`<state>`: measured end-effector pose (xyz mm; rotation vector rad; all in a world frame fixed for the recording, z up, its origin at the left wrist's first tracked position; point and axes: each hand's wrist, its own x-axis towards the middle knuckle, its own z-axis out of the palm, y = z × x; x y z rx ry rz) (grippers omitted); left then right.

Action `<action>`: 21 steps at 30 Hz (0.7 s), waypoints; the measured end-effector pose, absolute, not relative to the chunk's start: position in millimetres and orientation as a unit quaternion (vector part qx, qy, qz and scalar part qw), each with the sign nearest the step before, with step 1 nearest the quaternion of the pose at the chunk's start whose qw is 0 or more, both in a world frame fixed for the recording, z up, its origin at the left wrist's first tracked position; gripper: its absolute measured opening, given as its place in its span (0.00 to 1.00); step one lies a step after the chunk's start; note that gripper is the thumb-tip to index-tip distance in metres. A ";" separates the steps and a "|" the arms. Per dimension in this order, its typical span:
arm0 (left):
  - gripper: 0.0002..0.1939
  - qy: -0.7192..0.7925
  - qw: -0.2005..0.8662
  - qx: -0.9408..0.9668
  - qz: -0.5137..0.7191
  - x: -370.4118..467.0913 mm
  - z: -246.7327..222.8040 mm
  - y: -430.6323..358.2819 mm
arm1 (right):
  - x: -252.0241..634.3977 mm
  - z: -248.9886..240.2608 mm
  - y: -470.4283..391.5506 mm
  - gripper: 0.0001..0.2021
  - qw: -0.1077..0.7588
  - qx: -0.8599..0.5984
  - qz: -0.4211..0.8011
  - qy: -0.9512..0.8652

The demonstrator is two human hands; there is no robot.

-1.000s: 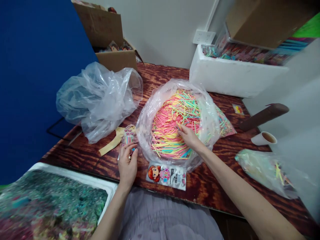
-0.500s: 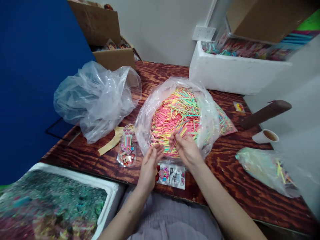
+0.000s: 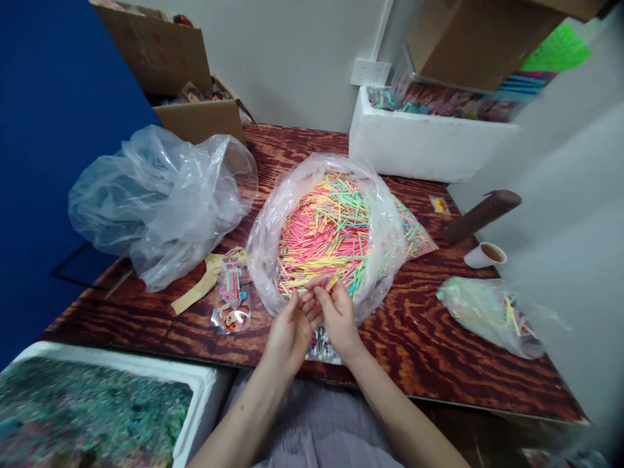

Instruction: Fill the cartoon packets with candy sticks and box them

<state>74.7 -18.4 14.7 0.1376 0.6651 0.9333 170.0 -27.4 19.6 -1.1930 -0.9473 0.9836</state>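
Observation:
A clear plastic bag point(image 3: 387, 221) stands wide open on the table, full of thin colored sticks point(image 3: 324, 234) in pink, yellow, green and blue. At its near edge, my right hand point(image 3: 340, 318) is closed on a few of these sticks, their ends showing by the fingertips. My left hand point(image 3: 291, 328) is beside it, palm up with fingers extended, its fingertips close to the right hand's fingers. Whether the left hand bears any sticks cannot be made out. Partly hidden under my hands lies a silver printed packet point(image 3: 324, 348) at the table's front.
To the left are a crumpled clear bag point(image 3: 180, 208), pale gloves point(image 3: 197, 292) and small printed packets point(image 3: 233, 302). On the right stand a brown bottle point(image 3: 480, 218), a paper cup point(image 3: 482, 255) and a plastic bag point(image 3: 487, 315). Foam boxes point(image 3: 429, 146) point(image 3: 205, 380) stand behind and front left.
My right hand has moved left and toward me with its sticks, up to my left hand. The hands are now together over the bag's near edge. The view has shifted somewhat.

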 end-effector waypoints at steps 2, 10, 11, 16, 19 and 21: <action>0.14 0.302 0.845 0.054 0.437 76.3 20.0 -17.0 | 166.7 20.8 -30.0 0.03 0.619 -0.504 0.447 -0.402; 0.15 0.296 0.834 0.114 0.452 77.0 20.3 -25.7 | 171.8 19.4 -36.7 0.23 0.650 -0.387 0.583 -0.297; 0.15 0.308 0.828 0.124 0.452 76.0 17.0 -28.3 | 175.0 17.6 -37.8 0.23 0.636 -0.386 0.603 -0.287; 0.20 0.395 0.757 0.202 0.480 63.8 2.6 -36.6 | 190.0 2.9 -35.9 0.12 0.607 -0.412 0.628 -0.259; 0.16 0.434 0.700 0.322 0.467 51.8 4.7 -40.1 | 197.4 0.7 -31.8 0.10 0.631 -0.455 0.567 -0.269; 0.12 0.431 0.690 0.433 0.388 40.8 9.0 -43.7 | 202.8 2.1 -31.5 0.10 0.637 -0.472 0.541 -0.279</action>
